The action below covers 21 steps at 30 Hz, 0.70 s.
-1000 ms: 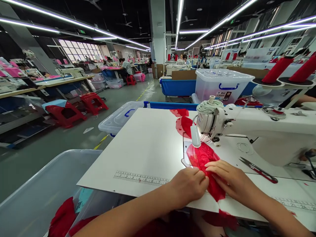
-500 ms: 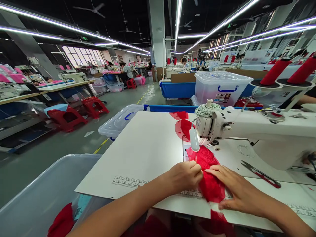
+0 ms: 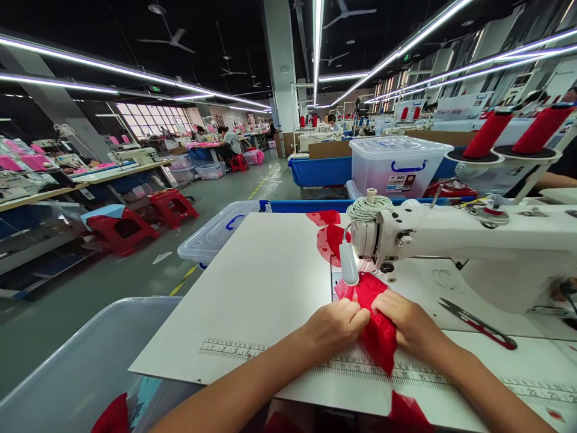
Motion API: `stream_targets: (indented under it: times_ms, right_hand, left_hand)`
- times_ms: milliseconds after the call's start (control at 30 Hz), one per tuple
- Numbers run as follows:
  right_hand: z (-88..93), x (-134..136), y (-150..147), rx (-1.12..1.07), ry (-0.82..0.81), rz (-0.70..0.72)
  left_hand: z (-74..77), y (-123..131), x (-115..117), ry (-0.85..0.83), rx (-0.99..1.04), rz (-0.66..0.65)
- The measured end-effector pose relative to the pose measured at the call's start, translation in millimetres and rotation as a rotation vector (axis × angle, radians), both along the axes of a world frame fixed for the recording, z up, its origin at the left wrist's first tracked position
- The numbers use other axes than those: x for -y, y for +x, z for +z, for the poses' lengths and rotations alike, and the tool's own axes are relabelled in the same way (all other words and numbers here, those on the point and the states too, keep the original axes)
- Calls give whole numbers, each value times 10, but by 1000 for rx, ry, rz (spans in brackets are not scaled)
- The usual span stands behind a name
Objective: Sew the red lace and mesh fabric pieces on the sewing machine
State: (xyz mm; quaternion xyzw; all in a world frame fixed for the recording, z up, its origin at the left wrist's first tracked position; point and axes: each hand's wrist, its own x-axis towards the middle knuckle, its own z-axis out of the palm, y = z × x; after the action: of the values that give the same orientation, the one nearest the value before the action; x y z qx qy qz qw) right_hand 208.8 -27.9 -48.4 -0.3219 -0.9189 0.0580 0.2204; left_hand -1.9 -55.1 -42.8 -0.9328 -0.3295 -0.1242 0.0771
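Note:
A piece of red lace fabric (image 3: 377, 340) lies on the white sewing table, its far end under the head of the white sewing machine (image 3: 451, 231). My left hand (image 3: 345, 322) is closed on the fabric's left edge, fingers pinched together. On the right side, my right hand (image 3: 403, 316) grips the same fabric with bent fingers, close beside the left. Beyond the needle area, more red fabric pieces (image 3: 333, 240) lie on the table. The needle and presser foot are hidden behind the white lamp (image 3: 348, 263).
Thread snips (image 3: 478, 325) lie right of my right hand. A printed ruler (image 3: 234, 349) runs along the table's near edge. A clear plastic bin (image 3: 90, 361) with red cloth stands at the lower left. Two red thread cones (image 3: 489, 133) stand above the machine.
My right hand has gone from lying flat on the fabric to gripping it, moving forward and left towards the machine. The fabric's near end has narrowed and shifted. The view has tilted slightly.

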Motion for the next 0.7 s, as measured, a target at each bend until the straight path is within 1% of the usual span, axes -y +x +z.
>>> stream_targets:
  times_ms: [67, 133, 300, 367, 467, 533, 567, 633, 700]
  right_hand:
    - [-23, 3, -24, -30, -32, 26]
    - [-24, 7, -49, -85, -99, 30]
    - [-3, -81, -94, -355, -397, -28]
    - [-13, -135, -84, -432, -490, -64]
    - [-53, -189, -41, -598, -618, -133]
    - [-82, -207, -12, -685, -712, -164]
    - [-92, -212, -1, -726, -752, -181]
    - [-102, -217, 12, -796, -818, -211]
    - [-99, -217, 13, -861, -853, -240]
  left_hand:
    - [-2, -3, -67, -33, 15, 53]
    - [33, -6, -151, -90, 38, 68]
    - [237, -68, -372, -312, 132, 5]
    - [284, -88, -451, -417, 169, 9]
    - [269, -66, -587, -550, 240, -3]
    - [232, -26, -691, -628, 388, -55]
    - [217, -5, -742, -658, 434, -47]
    - [208, 30, -831, -743, 448, -50]
    - [226, 56, -882, -795, 417, -59]
